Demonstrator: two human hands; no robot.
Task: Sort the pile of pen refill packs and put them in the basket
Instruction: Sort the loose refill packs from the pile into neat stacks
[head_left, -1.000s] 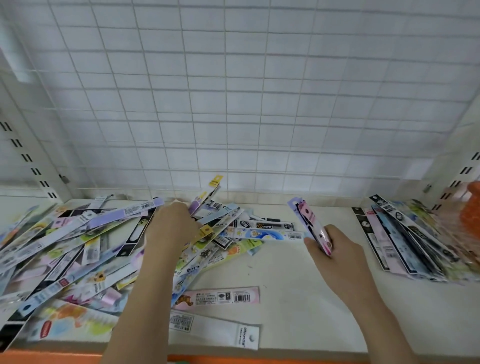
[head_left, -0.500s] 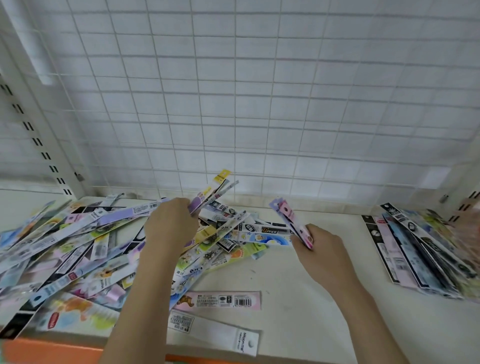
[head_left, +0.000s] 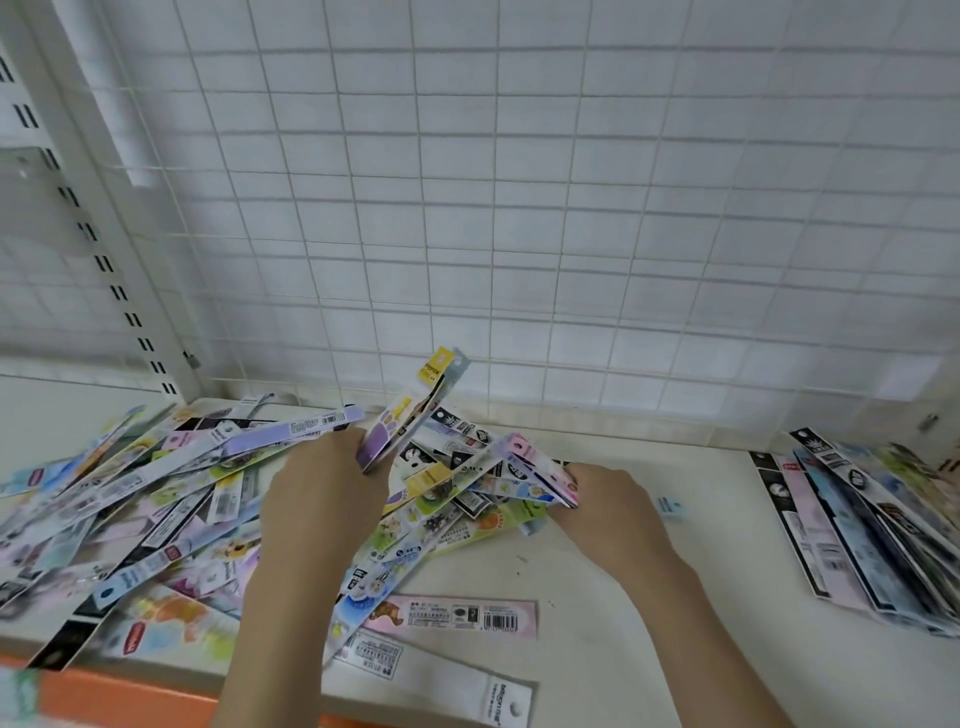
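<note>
A loose pile of colourful pen refill packs (head_left: 156, 499) covers the left and middle of the white shelf. My left hand (head_left: 327, 493) grips a small bunch of packs (head_left: 410, 410) that stick up and to the right, one with a yellow top. My right hand (head_left: 608, 504) holds a pink-and-white bunch of packs (head_left: 540, 470) low against the right edge of the pile. A sorted stack of packs (head_left: 857, 525) lies at the far right. No basket is in view.
Two single packs, a pink pack (head_left: 457, 616) and a white pack (head_left: 441, 675), lie near the shelf's front edge. A white wire grid panel (head_left: 519, 208) rises behind the shelf, with a slotted upright (head_left: 104, 260) at the left. An orange strip (head_left: 119, 696) runs along the front edge.
My right hand has moved left and down with its packs, from mid-shelf to the pile's right edge. My left hand has lifted its bunch slightly. The view has shifted left.
</note>
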